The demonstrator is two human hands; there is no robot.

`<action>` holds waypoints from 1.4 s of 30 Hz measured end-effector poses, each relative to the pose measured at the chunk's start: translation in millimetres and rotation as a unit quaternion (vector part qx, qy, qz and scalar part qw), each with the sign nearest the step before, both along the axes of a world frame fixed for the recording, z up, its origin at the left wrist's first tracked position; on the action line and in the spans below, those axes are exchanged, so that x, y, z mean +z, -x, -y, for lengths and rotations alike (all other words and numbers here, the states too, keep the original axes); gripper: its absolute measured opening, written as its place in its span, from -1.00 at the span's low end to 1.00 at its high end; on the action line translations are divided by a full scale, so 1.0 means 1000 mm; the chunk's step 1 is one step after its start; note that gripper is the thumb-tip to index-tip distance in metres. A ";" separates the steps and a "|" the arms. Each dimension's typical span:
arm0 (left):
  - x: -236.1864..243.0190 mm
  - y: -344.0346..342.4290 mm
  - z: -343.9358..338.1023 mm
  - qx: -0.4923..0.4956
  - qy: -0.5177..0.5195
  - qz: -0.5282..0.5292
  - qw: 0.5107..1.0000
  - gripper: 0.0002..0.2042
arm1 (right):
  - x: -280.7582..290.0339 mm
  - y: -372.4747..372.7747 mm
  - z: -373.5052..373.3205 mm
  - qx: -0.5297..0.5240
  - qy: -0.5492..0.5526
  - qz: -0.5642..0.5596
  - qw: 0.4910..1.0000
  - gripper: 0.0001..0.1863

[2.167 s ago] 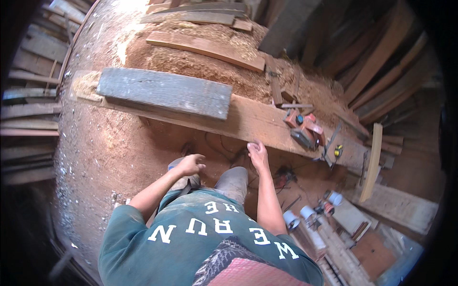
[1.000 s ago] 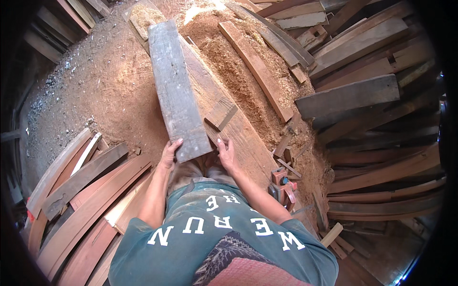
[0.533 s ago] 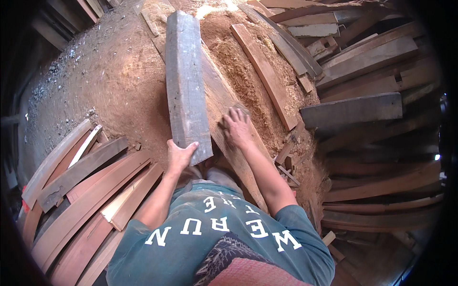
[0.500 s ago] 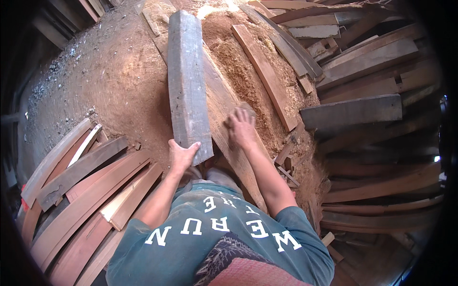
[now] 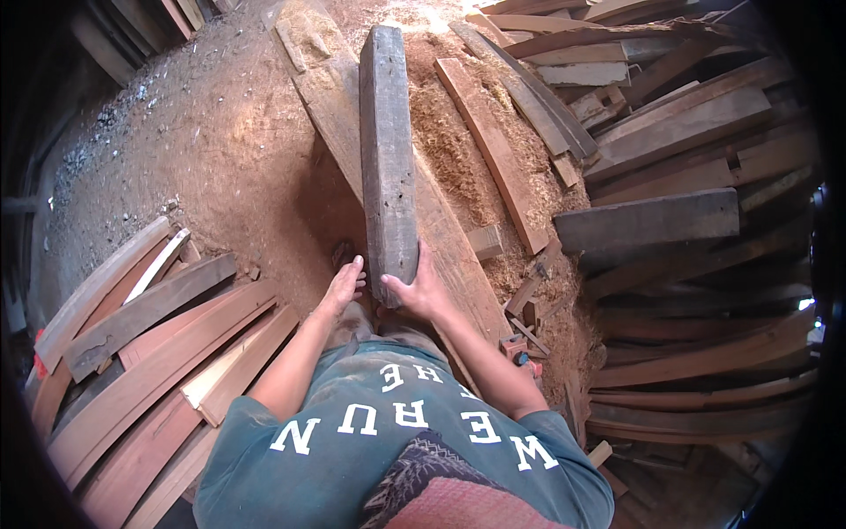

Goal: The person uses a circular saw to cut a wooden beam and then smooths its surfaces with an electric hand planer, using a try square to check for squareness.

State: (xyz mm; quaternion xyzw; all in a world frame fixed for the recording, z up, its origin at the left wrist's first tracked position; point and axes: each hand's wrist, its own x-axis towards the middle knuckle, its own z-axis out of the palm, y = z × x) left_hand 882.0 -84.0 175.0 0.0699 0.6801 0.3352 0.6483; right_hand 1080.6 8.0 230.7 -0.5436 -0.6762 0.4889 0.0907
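Note:
A long weathered grey timber (image 5: 388, 141) lies lengthwise on the wide plank bench (image 5: 454, 264), its narrower face upward. My right hand (image 5: 410, 286) grips the near end, thumb across the top and fingers along the right side. Just left of that end, my left hand (image 5: 346, 284) is open, fingers loosely apart, not holding it. A small wood block (image 5: 484, 240) sits beside the bench's right side. A red power planer (image 5: 522, 354) is partly hidden beside my right forearm.
Curved boards (image 5: 159, 361) are piled at lower left, more timber (image 5: 670, 141) along the right. A reddish board (image 5: 489, 150) lies on sawdust beyond the bench. Gravel-strewn dirt floor (image 5: 167, 132) spreads to the left.
The grey timber has shifted right and rolled onto its side. My left hand has let go; my right hand has moved from farther right onto the timber's end.

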 end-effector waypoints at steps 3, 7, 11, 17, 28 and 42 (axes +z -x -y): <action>-0.019 -0.002 0.004 -0.036 -0.024 0.082 0.996 -0.11 | -0.008 0.019 0.013 -0.013 -0.044 0.016 0.999 0.33; -0.058 0.017 0.018 -0.011 -0.024 0.238 0.971 -0.06 | 0.007 0.047 0.015 -0.011 -0.037 0.097 0.995 0.35; -0.066 0.014 0.019 0.006 -0.015 0.283 0.959 -0.17 | -0.001 0.038 0.015 -0.016 -0.033 0.043 0.998 0.31; -0.052 0.029 0.003 -0.086 -0.045 0.285 0.954 0.26 | 0.002 0.042 0.012 -0.015 0.001 0.053 0.999 0.29; -0.003 0.011 -0.039 -0.128 -0.197 -0.070 0.969 0.05 | -0.018 0.050 0.027 -0.018 -0.141 0.064 0.988 0.29; 0.017 -0.038 0.024 -0.153 -0.005 0.157 0.976 0.09 | 0.013 -0.091 0.031 0.010 0.177 -0.032 0.984 0.31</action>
